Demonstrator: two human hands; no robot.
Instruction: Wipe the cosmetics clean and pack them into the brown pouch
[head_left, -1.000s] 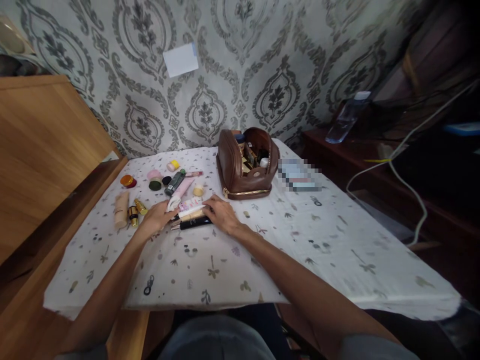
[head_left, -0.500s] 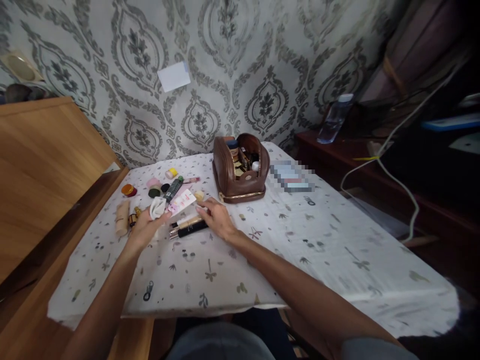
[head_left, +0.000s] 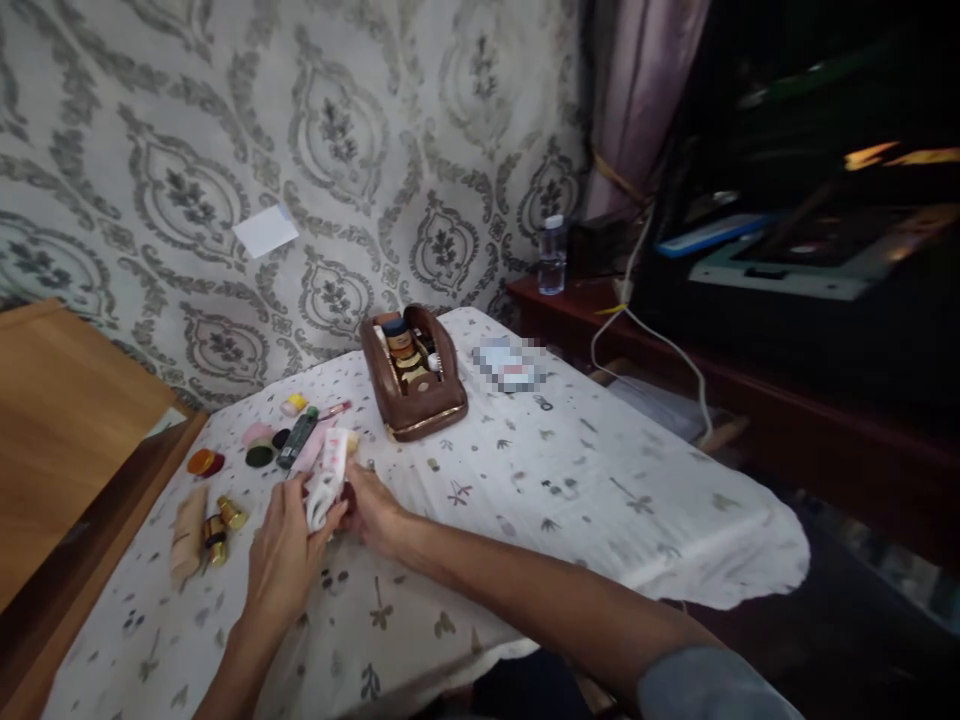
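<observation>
My left hand (head_left: 279, 550) is closed, thumb against fingers, on a white looped bundle (head_left: 321, 505) that looks like a soft band or cord. A white packet with pink print (head_left: 335, 455) stands up just beyond the bundle. Close against it from the right is my right hand (head_left: 373, 515), its fingers bent and partly hidden, so what they grip does not show. Beyond the hands lie a dark green tube (head_left: 298, 438) and a pink flat item (head_left: 311, 447). An open brown cosmetic bag (head_left: 424, 408), filled with jars and bottles, stands further back.
To the left lie a beige tube (head_left: 189, 535), a gold-capped bottle (head_left: 216, 540) and an orange-lidded jar (head_left: 201, 462). A blurred-out phone-like item (head_left: 510, 364) lies right of the bag. A water bottle (head_left: 552, 258) stands on a dark red side surface (head_left: 577, 310).
My hands have come together around the white bundle and packet, and the packet has turned more upright. The black tubes by my right hand no longer show. The view has swung right.
</observation>
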